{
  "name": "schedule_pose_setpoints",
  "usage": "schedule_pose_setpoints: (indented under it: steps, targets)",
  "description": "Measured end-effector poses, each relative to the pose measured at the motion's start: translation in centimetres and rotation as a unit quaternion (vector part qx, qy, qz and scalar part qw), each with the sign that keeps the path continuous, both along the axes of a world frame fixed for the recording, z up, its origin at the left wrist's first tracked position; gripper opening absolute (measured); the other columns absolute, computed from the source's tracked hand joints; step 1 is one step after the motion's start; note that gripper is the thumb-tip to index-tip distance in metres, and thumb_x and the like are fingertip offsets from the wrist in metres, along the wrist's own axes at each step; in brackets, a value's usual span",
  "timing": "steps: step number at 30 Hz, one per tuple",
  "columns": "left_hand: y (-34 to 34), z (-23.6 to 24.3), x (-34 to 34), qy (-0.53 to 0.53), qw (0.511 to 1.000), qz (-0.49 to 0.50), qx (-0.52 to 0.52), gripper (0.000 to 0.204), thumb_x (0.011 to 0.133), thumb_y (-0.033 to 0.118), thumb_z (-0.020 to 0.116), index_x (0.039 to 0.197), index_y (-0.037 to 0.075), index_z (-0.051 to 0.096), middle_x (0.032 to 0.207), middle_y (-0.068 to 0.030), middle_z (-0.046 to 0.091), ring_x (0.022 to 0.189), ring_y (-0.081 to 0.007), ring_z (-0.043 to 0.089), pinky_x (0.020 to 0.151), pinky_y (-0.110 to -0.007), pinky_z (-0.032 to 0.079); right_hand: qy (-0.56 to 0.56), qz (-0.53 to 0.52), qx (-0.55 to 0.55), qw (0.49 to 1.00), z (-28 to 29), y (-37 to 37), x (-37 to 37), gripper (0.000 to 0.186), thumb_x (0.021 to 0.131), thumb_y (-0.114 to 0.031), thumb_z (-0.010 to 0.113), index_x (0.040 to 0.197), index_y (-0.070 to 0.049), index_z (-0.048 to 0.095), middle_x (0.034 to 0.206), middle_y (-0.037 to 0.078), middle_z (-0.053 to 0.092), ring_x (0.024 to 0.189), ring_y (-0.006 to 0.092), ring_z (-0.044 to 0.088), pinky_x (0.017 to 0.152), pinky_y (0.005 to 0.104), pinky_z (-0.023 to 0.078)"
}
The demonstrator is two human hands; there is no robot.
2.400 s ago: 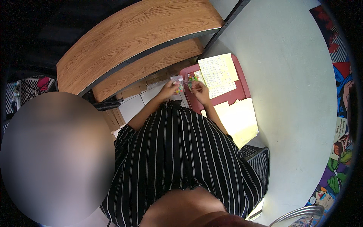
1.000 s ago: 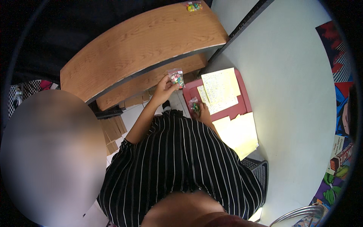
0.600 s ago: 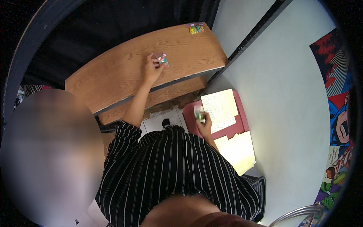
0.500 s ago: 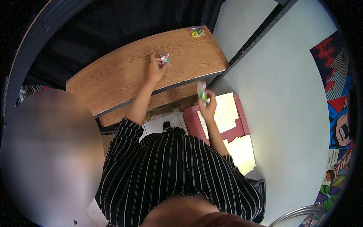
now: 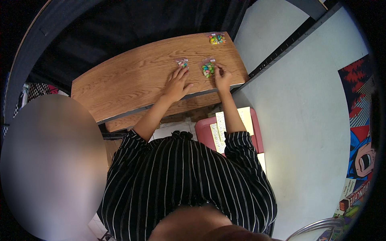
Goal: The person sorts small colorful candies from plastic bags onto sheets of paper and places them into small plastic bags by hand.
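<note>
My left hand point(image 5: 177, 85) lies open on the wooden shelf top point(image 5: 112, 84), fingertips at a small clear bag of pastel pieces point(image 5: 183, 62). To its right, my right hand point(image 5: 223, 77) pinches the right edge of a clear bag of green, pink and blue pieces point(image 5: 207, 70), which is on the same wood surface. A third bag of colourful pieces point(image 5: 217, 39) sits at the back right corner.
A lower wooden shelf point(image 5: 140, 119) runs under the top. A red plastic chair or lid point(image 5: 204, 132) holds yellow papers point(image 5: 245, 118). A black upright rail point(image 5: 281, 52) and pale wall point(image 5: 301, 120) with posters point(image 5: 360, 152) stand at the right. Black curtain point(image 5: 120, 28) hangs behind.
My right hand has risen from the red surface with its bag onto the wooden top. My left hand has set its bag down there and now has straighter fingers.
</note>
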State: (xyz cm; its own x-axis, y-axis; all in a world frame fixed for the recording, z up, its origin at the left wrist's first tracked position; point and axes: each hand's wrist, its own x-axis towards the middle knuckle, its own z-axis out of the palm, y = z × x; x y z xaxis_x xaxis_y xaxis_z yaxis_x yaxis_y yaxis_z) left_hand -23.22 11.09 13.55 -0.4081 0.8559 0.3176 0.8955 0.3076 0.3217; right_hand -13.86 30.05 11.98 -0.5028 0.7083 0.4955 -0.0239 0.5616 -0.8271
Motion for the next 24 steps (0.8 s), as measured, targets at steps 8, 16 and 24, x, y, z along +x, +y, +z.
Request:
schedule_pose_setpoints:
  steps: [8,16,24]
  targets:
    - [2.2,-0.1,0.3,-0.045,0.997,-0.051,-0.029,0.058,0.082,0.038,0.049,0.124,0.000,0.038,0.137,-0.0113,0.026,0.127,-0.0277,0.020,0.102,-0.043,0.019,-0.158,-0.041,0.207,0.965,2.4,0.4,2.8,0.020,0.072,-0.011,0.060,0.091,-0.005,0.062,0.102,0.014,0.056,0.100,0.0322,0.048,0.082,0.0375,0.040]
    - [2.0,0.7,1.4,-0.020,0.999,-0.025,-0.022,0.060,0.083,0.037,0.048,0.131,0.005,0.030,0.137,-0.0123,0.023,0.126,-0.0282,0.021,0.103,-0.043,0.017,-0.173,0.098,0.331,0.922,2.6,-0.4,3.7,0.032,0.072,-0.015,0.061,0.104,-0.014,0.060,0.116,0.014,0.047,0.112,0.0325,0.041,0.091,0.0397,0.035]
    - [3.3,1.3,-1.2,0.000,1.000,0.019,0.023,0.051,0.082,0.036,0.050,0.123,0.008,0.040,0.125,-0.0126,0.036,0.116,-0.0278,0.032,0.095,-0.042,0.024,-0.144,0.079,0.285,0.944,2.3,-1.2,0.8,0.035,0.072,-0.018,0.059,0.106,-0.014,0.058,0.118,0.016,0.043,0.116,0.0367,0.034,0.097,0.0479,0.025]
